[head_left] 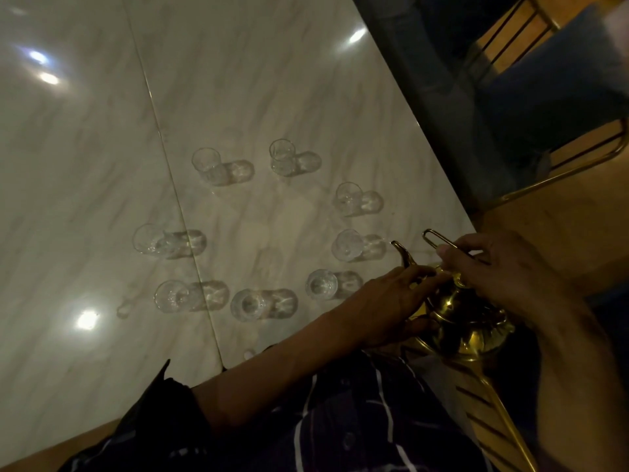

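Note:
A brass teapot (466,321) is held at the right edge of a white marble table (102,165). Its curved spout (401,253) points at a small clear glass (347,245), and a thin stream of liquid runs from the spout towards that glass. My right hand (503,267) grips the teapot's wire handle (439,238) from above. My left hand (391,301) rests on the pot's lid and shoulder with its fingers laid over the top. Several other clear glasses stand in a rough ring on the table, among them one (320,284) just left of the pot.
Chairs with blue cushions and brass frames (561,80) stand beyond the table's right edge on a wooden floor. A brass-framed chair back (493,403) lies under the teapot. My dark striped shirt (340,420) fills the bottom of the view.

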Tool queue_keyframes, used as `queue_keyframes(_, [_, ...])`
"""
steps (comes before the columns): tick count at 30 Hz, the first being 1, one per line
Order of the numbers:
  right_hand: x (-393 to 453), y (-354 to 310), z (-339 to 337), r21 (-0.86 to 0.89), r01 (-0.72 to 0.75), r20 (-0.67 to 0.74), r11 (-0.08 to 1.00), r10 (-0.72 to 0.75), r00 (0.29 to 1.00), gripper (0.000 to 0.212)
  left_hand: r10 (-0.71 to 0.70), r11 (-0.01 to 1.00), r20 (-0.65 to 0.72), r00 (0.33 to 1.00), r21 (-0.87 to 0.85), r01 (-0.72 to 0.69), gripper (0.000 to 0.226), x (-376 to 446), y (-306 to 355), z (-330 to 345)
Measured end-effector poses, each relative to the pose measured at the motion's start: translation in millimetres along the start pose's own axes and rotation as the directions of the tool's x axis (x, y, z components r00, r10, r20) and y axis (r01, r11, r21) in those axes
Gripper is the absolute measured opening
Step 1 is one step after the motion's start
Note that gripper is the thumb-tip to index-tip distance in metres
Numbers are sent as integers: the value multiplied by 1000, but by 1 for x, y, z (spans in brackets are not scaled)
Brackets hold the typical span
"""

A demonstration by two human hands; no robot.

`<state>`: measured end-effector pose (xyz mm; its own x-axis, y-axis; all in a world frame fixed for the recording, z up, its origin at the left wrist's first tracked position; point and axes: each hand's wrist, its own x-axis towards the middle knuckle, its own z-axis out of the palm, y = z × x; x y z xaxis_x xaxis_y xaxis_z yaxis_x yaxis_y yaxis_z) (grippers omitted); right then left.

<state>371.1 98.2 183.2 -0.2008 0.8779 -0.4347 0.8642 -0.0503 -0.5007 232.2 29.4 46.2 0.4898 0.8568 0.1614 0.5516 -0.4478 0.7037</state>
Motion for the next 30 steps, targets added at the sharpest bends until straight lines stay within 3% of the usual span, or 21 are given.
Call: queue_keyframes(30, [1,-8,-1,41,-24,-12,999,25,1000,27,-3,1000,-5,1000,16,3,76,3,-4,-1])
